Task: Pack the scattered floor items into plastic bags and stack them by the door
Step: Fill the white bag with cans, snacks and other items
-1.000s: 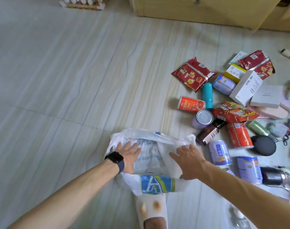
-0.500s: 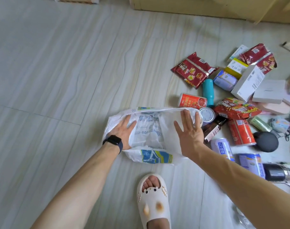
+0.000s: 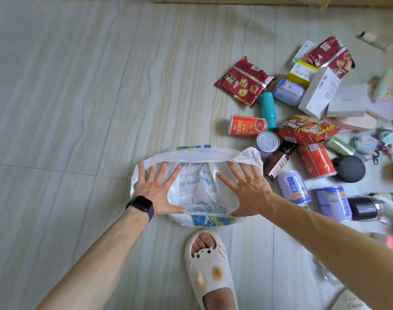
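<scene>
Wondering which side the first pick should come from. The left grip (image 3: 156, 189) and right grip (image 3: 247, 189) are both flat with fingers spread wide. They're pressing down in the mouth of the white plastic bag with blue and yellow print (image 3: 199, 191), which lies on the pale tiled floor (image 3: 79, 108) right in front of the person. Nothing pinched, and nothing inside the bag that I can see. — tilefan

Right side, no contest imo. The bag's mouth is stretched wide left to right, and the pile of scattered cans, packets and boxes (image 3: 307, 128) sits off its right end and spills to the far right. Closest are the purple can with a silver lid (image 3: 268, 143) and the brown glass bottle (image 3: 278, 159), both just beside the bag's far right corner. Can't tell if the bottle actually touches the plastic. It's on its side, long axis slanting near left to far right, cap end away from the bag. — boxcat

So left pins the mouth open while right reaches? — tilefan

That's my guess. The right grip is the nearer one, and the left would have to cross over the bag. The red tin can lying on its side (image 3: 248, 125) is near too, just beyond the far rim toward the right. Its long axis runs left to right, so probably an easy grab from above. — boxcat
</scene>
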Tool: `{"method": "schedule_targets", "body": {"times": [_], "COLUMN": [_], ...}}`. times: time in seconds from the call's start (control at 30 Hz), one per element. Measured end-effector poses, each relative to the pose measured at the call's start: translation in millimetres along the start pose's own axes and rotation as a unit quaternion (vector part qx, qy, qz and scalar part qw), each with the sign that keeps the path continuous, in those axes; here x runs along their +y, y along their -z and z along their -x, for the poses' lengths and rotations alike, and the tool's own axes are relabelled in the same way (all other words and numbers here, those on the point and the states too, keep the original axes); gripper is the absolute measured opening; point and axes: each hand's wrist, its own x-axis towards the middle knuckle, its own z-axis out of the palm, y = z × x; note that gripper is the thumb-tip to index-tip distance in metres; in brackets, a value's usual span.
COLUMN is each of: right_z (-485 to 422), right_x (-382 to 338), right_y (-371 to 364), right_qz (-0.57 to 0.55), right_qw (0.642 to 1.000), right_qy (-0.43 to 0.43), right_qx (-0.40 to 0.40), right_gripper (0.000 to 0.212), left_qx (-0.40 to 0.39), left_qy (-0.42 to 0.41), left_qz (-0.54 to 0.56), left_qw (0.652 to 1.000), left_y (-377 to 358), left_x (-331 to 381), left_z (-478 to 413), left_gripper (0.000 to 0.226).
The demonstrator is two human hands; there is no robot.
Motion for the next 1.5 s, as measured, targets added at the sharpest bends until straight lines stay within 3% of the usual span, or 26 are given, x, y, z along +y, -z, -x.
{"method": "schedule_targets", "body": {"times": [0.13, 0.23, 0.3, 0.4, 0.63, 0.87, 1.13, 1.33, 1.4, 1.5], "right_z": [5, 12, 26, 41, 71, 43, -22, -33, -30, -13], "right_x": [0, -3, 0, 10, 68, 115, 121, 116, 115, 121], "right_y": [13, 40, 58, 80, 104, 67, 25, -7, -6, 18], "right_qz": [-0.065, -0.184, -0.239, -0.243, -0.253, -0.289, -0.346, -0.386, -0.422, -0.536], "right_qw": [0.998, 0.982, 0.97, 0.966, 0.953, 0.93, 0.916, 0.892, 0.866, 0.766], "right_qy": [0.014, 0.034, 0.039, 0.033, -0.064, -0.179, -0.139, -0.143, -0.165, -0.216], "right_qx": [-0.004, -0.008, 0.03, 0.078, 0.153, 0.143, 0.15, 0.185, 0.213, 0.281], "right_gripper": [0.111, 0.086, 0.068, 0.051, 0.034, 0.071, 0.087, 0.089, 0.086, 0.077], "left_qx": [-0.03, -0.033, 0.019, 0.084, 0.12, 0.076, 0.061, 0.105, 0.113, 0.148], "left_qy": [-0.002, -0.03, -0.062, -0.097, -0.095, -0.059, -0.06, -0.084, -0.087, -0.073], "left_qz": [-0.031, -0.046, -0.024, 0.014, 0.119, 0.133, 0.168, 0.189, 0.223, 0.317], "left_qw": [0.999, 0.998, 0.998, 0.992, 0.981, 0.986, 0.982, 0.973, 0.964, 0.934], "left_y": [1, 23, 50, 92, 192, 196, 151, 135, 136, 149], "left_x": [-1, 1, 9, 25, 67, 102, 133, 136, 133, 125], "left_z": [6, 11, 17, 23, -13, -98, -184, -201, -192, -167], "left_gripper": [0.122, 0.112, 0.104, 0.094, 0.076, 0.081, 0.088, 0.065, 0.065, 0.068]}}
